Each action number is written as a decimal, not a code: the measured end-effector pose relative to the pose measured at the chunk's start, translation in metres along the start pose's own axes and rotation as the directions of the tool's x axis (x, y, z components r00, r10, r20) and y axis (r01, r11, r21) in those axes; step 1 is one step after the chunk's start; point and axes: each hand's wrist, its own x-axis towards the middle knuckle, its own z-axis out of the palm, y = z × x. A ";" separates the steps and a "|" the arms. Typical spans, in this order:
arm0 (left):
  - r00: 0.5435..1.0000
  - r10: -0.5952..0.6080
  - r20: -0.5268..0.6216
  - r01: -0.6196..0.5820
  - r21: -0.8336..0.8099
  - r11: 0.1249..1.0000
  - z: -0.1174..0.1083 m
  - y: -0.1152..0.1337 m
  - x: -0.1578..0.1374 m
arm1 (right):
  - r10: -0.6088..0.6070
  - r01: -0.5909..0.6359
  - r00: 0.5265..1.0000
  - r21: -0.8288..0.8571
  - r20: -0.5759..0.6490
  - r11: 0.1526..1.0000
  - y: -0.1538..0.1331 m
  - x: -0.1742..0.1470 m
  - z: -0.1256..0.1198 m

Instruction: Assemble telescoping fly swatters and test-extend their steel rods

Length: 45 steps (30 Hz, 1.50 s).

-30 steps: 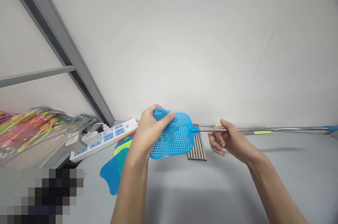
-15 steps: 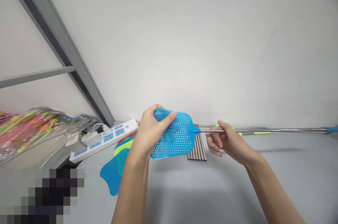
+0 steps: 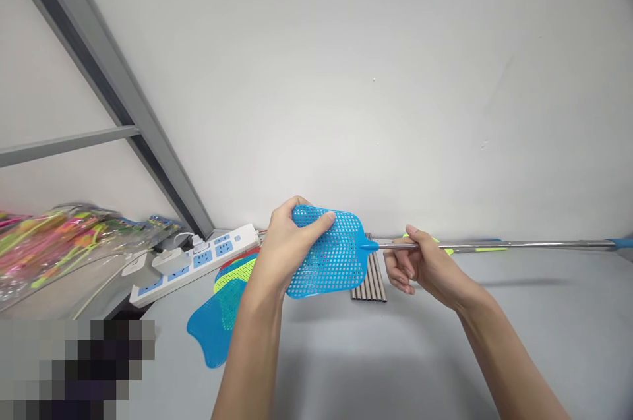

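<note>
A blue fly swatter (image 3: pixel 333 258) with a perforated square head is held level above the table. My left hand (image 3: pixel 291 242) is closed on the outer edge of that head, thumb on top. My right hand (image 3: pixel 418 262) pinches the thin metal rod (image 3: pixel 494 244) just right of the blue neck, with the lower fingers curled loosely. The rod runs far to the right and ends in a blue grip (image 3: pixel 622 244). Partly hidden behind the head, several short metal tubes (image 3: pixel 370 285) lie side by side on the table.
Loose swatter heads (image 3: pixel 212 331), blue, yellow and red, are piled left of my left forearm. A white power strip (image 3: pixel 198 262) with plugs stands behind them. Bagged colourful items (image 3: pixel 59 242) lie at far left beside a grey metal frame (image 3: pixel 119 97). Yellow-green pieces (image 3: pixel 489 248) lie along the wall.
The left hand and the swatter head have shifted very slightly to the right. My right hand keeps its pinch on the rod, almost in the same place.
</note>
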 end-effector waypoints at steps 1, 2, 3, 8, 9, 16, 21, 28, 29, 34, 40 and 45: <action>1.000 0.002 -0.001 -0.002 0.002 1.000 0.001 0.000 0.000 | 0.001 -0.001 1.000 -0.003 -0.002 1.000 0.000 0.000 0.000; 1.000 0.006 -0.002 -0.006 0.004 1.000 0.001 0.000 0.000 | -0.001 0.001 1.000 -0.006 -0.004 1.000 0.000 0.000 0.000; 1.000 0.009 -0.004 -0.009 0.006 1.000 0.002 -0.001 0.000 | -0.004 0.004 1.000 -0.006 -0.002 1.000 0.000 0.000 0.000; 1.000 0.023 -0.005 -0.023 0.007 1.000 0.005 -0.002 0.000 | 0.004 -0.004 1.000 0.004 0.022 1.000 0.000 0.001 0.001; 1.000 0.026 -0.005 -0.026 0.003 1.000 0.006 -0.002 0.000 | 0.010 -0.010 1.000 0.002 0.021 1.000 0.000 0.001 0.001; 0.999 0.054 -0.006 -0.054 -0.031 0.998 0.013 -0.003 0.001 | 0.028 -0.028 0.999 -0.013 0.017 1.000 0.000 0.001 0.003; 0.999 0.042 0.017 -0.040 -0.076 0.996 0.016 -0.006 0.001 | 0.048 -0.048 0.999 -0.027 0.021 0.999 -0.001 0.000 0.004; 0.990 -0.061 0.125 0.088 -0.224 0.971 0.004 -0.006 0.004 | 0.044 -0.045 0.999 -0.232 -0.010 0.972 -0.007 -0.003 0.008; 0.989 -0.072 0.130 0.101 -0.238 0.966 0.001 -0.005 0.004 | 0.026 -0.034 0.999 -0.252 -0.038 0.967 -0.008 -0.003 0.008; 0.987 -0.119 0.110 0.144 -0.258 0.955 -0.012 -0.002 0.003 | -0.103 0.073 0.978 -0.166 -0.182 0.983 -0.012 -0.004 -0.002; 0.984 -0.139 0.109 0.164 -0.265 0.950 -0.017 -0.003 0.002 | -0.108 0.082 0.957 -0.103 -0.270 0.991 -0.020 -0.016 -0.024; 0.990 -0.114 0.082 0.130 -0.226 0.965 -0.012 0.002 0.001 | -0.113 0.081 0.974 -0.161 -0.196 0.984 -0.026 -0.023 -0.033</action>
